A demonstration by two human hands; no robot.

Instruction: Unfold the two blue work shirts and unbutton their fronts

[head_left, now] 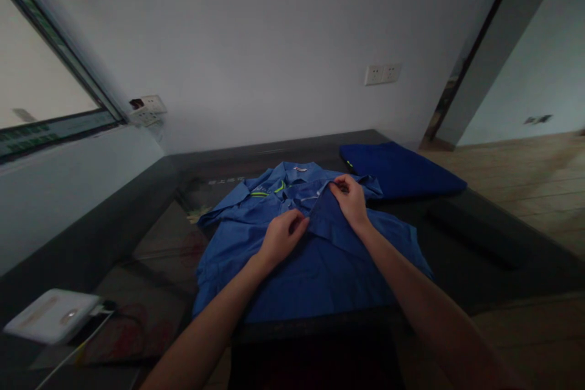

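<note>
Blue shirt [320, 268] is lying spread on the dark worktop [452, 280], front up, collar pointing away from the person, hem toward the near edge. Both hands are working its front edge. Left forearm is coming in from lower left, angling up and rightward; left hand [283, 233] is curling its fingers inward, thumb and index nearly meeting, pinching the edge around mid-chest. Right forearm is reaching in from lower right, slanting up and leftward; right hand [351, 200] is sitting higher and farther out, nearer the collar, thumb and index tips pressing together on the same edge, other fingers bending. Edge is running diagonally between the two pinches. Dark-blue folded item [397, 167] is resting beyond the right hand, close to the shirt. White device [57, 315] is lying well apart at left, with a cable [73, 353] trailing off.
</note>
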